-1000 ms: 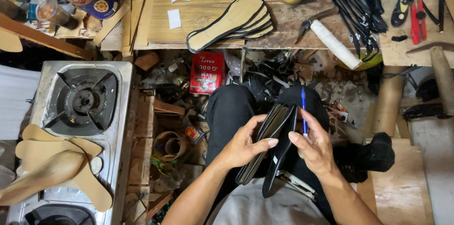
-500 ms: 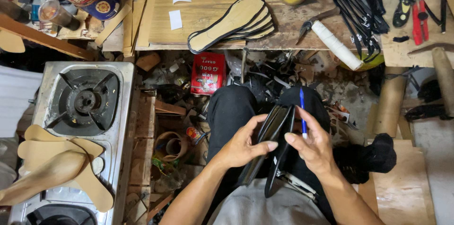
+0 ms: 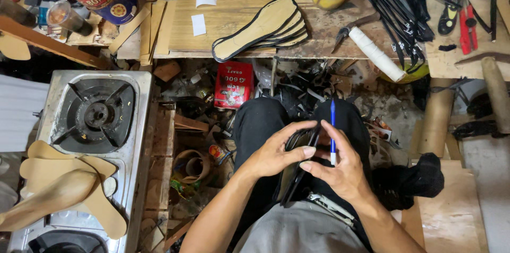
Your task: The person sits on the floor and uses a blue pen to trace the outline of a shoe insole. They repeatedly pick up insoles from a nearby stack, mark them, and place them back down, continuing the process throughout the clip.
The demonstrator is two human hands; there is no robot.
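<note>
Both hands meet over the lap: the left hand (image 3: 276, 154) clasps a dark sole piece (image 3: 295, 170) from its left side, its long axis running toward the body. The right hand (image 3: 340, 170) steadies it, fingers also pinching a blue pen (image 3: 333, 131) upright.

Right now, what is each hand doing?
Left hand: closed on the dark sole piece.
Right hand: holding a blue pen, fingertips on the same piece.

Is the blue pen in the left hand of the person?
No, the blue pen stands between fingers of the right hand, while the left hand grips the dark shoe piece.
</note>
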